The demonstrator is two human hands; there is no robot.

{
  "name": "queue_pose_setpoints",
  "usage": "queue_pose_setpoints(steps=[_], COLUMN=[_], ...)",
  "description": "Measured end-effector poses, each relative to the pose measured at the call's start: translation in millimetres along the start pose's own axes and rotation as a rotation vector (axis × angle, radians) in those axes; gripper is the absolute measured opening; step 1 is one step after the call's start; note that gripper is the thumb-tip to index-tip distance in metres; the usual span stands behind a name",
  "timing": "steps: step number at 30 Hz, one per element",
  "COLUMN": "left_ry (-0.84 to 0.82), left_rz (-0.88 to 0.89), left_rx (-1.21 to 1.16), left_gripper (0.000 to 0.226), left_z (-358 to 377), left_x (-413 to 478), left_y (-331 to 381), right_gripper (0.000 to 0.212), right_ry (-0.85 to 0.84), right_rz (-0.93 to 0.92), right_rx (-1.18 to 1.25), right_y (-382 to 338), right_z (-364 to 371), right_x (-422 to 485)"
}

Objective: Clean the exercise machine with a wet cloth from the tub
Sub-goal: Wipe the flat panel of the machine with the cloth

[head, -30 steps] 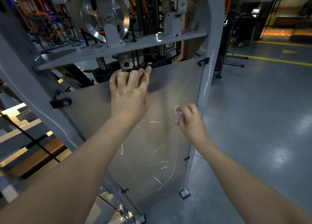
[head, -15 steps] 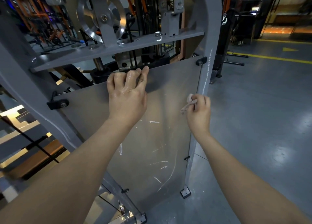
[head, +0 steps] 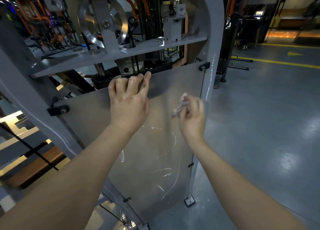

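**Q:** Cloth (head: 181,105), where is it?

**A:** Bunched in the right hand (head: 192,120), whose grip pinches it just in front of the grey panel (head: 155,169) of the exercise machine (head: 212,30), near the panel's right edge. Touching or not, I cannot tell.

**Q:** And the other hand?

**A:** Lower and nearer, white streaks (head: 166,174) mark the panel. Higher, the left hand (head: 129,103), wet, has its grip curled over the panel's top edge. Beyond sit a crossbar (head: 121,54), then a silver pulley wheel (head: 103,22). Grey floor (head: 268,125) stretches far right.
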State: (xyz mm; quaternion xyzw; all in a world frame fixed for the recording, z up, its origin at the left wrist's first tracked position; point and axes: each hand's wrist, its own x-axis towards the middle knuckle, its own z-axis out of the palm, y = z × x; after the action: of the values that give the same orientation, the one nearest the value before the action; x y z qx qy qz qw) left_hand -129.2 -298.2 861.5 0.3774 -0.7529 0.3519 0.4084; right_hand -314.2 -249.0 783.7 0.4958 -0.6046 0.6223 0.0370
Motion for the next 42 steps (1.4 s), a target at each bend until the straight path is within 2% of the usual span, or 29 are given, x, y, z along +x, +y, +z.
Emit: queue_pose_setpoints(steps=[2, 4, 7, 9, 10, 14, 16, 19, 20, 22, 25, 26, 30, 32, 33, 37, 39, 42], left_ry=[0.003, -0.014, -0.039, -0.064, -0.084, -0.224, -0.264, -0.295, -0.303, -0.316, -0.345, -0.354, -0.352, -0.361, -0.372, -0.385, -0.366, -0.361], left_rz=[0.001, -0.002, -0.016, -0.014, -0.003, 0.025, 0.010, -0.058, -0.089, -0.144, -0.200, -0.198, -0.158, -0.151, -0.151, -0.143, -0.132, -0.138], left_rx=[0.006, 0.004, 0.014, 0.023, 0.021, -0.062, -0.119, -0.124, -0.116, -0.097, -0.076, -0.077, -0.083, -0.078, -0.077, -0.058, -0.056, -0.054], left_gripper=[0.055, 0.055, 0.056, 0.056, 0.056, 0.060, 0.060, 0.061, 0.062, 0.063, 0.065, 0.065, 0.066, 0.067, 0.068, 0.067, 0.067, 0.066], left_z=[-1, -2, -5, -9, -12, -31, -43, -61, -66, -71, -73, -72, -71, -71, -71, -69, -69, -70], left_x=[0, 0, 1, 2, 3, 9, 10, 5, 4, 4, 3, 1, -10, -11, -10, -11, -11, -12], left_y=[0, 1, 1, 2, 2, -4, -11, -26, -31, -39, -44, -44, -46, -49, -49, -50, -50, -50], right_gripper=[0.025, 0.022, 0.025, 0.029, 0.031, 0.031, 0.029, 0.030, 0.032, 0.033, 0.033, 0.033, 0.031, 0.034, 0.035, 0.033, 0.033, 0.034], right_ry=[-0.156, -0.189, 0.030, 0.140, 0.120, -0.179, -0.121, 0.114, 0.146, 0.078, -0.194, -0.193, 0.095, 0.158, 0.122, -0.250, -0.182, 0.092], right_rz=[-0.146, -0.135, 0.029, 0.047, 0.007, -0.341, -0.288, -0.079, -0.056, -0.137, -0.350, -0.366, -0.116, -0.085, -0.127, -0.454, -0.437, -0.193], right_rx=[-0.056, -0.044, -0.018, -0.026, -0.033, -0.149, -0.112, 0.000, 0.007, -0.052, -0.184, -0.182, -0.002, -0.002, -0.010, -0.177, -0.156, -0.070], right_y=[2, 1, -8, -13, -16, -15, -20, -37, -44, -51, -47, -46, -59, -68, -70, -64, -60, -55], right_z=[-2, -11, -18, -8, -2, -4, -12, -18, -15, -5, -4, -7, -19, -10, -4, 4, -5, -8], right_x=[-11, 1, 32, 33, 27, 9, 24, 42, 41, 29, 13, 16, 39, 39, 34, 15, 25, 43])
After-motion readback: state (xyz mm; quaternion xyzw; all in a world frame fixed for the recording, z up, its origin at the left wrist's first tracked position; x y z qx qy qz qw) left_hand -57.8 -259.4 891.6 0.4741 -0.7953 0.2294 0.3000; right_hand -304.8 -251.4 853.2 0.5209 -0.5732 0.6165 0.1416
